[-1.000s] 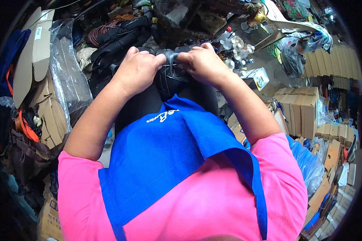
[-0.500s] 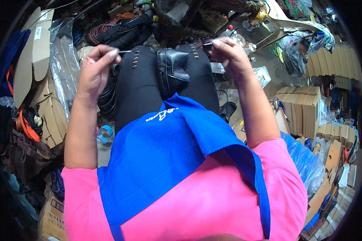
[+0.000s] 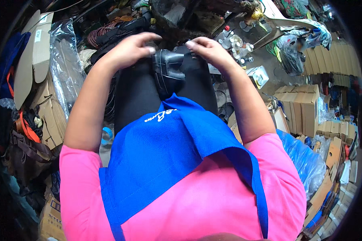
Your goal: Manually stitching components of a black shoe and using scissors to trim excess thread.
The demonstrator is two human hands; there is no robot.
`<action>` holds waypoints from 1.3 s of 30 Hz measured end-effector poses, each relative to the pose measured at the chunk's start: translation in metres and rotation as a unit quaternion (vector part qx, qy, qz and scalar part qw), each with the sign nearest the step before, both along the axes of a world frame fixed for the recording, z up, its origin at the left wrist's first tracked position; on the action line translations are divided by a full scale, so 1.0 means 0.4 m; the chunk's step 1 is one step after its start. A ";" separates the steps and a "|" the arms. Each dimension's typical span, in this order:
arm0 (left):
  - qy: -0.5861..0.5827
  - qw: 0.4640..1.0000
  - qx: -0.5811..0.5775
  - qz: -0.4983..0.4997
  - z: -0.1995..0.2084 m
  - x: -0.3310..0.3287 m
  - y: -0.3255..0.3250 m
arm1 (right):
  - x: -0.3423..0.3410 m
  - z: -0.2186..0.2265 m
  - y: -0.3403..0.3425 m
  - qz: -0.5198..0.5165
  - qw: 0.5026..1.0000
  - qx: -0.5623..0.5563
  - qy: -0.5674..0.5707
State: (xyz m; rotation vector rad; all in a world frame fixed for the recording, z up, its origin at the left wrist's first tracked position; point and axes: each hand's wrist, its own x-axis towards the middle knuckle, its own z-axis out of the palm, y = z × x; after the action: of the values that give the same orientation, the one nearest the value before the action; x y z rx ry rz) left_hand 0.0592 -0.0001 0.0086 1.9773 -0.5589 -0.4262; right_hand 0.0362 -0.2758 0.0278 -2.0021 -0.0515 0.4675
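1. Head view looks straight down at a seated person in a pink shirt (image 3: pixel 213 201) and a blue apron (image 3: pixel 165 152), with black trousers (image 3: pixel 134 96) covering the legs.
2. A black leather shoe piece (image 3: pixel 169 74) lies on the lap between the thighs, just above the top edge of the apron.
3. The left hand (image 3: pixel 129 50) sits at the left upper edge of the shoe piece, fingers curled and spread loosely, their tips touching or just over it; whether it actually grips the leather cannot be told.
4. The right hand (image 3: pixel 210 50) is at the right upper edge of the same piece, fingers bent inward toward it; whether it pinches something is hidden, so its hold cannot be told either.
5. Both forearms run up from the lower part of the frame and converge on the shoe piece.
6. To the person's left lie clear plastic bags (image 3: pixel 64 64) and cardboard boxes (image 3: pixel 48 116), with a roll of blue tape (image 3: pixel 105 135) near the left thigh.
7. To the right stand stacked cardboard cartons (image 3: pixel 301 108) and a blue plastic sack (image 3: pixel 305 160); small bottles (image 3: pixel 237 44) stand on the floor beyond the right hand.
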 end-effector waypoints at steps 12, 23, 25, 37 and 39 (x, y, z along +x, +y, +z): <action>-0.095 0.989 0.102 -0.045 -0.008 -0.017 -0.135 | -0.081 -0.002 0.046 0.051 0.940 -0.308 -0.134; -0.001 0.999 0.033 -0.014 -0.045 -0.007 -0.109 | -0.180 0.015 -0.017 0.149 0.882 -0.289 -0.342; 0.011 0.999 0.034 -0.025 -0.048 -0.002 -0.107 | -0.173 -0.004 -0.016 0.136 0.889 -0.282 -0.334; 0.063 0.994 0.036 -0.079 -0.033 0.015 -0.093 | -0.138 0.033 0.011 0.149 0.889 -0.310 -0.303; 0.069 0.994 0.026 -0.085 -0.032 0.015 -0.092 | -0.133 0.045 0.020 0.162 0.878 -0.325 -0.312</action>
State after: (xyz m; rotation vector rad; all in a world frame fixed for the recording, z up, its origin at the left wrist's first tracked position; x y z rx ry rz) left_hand 0.0651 -0.0370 -0.0042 1.9391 -0.6351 -0.6833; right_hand -0.0170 -0.2679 0.0456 -2.7595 -0.7252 0.0049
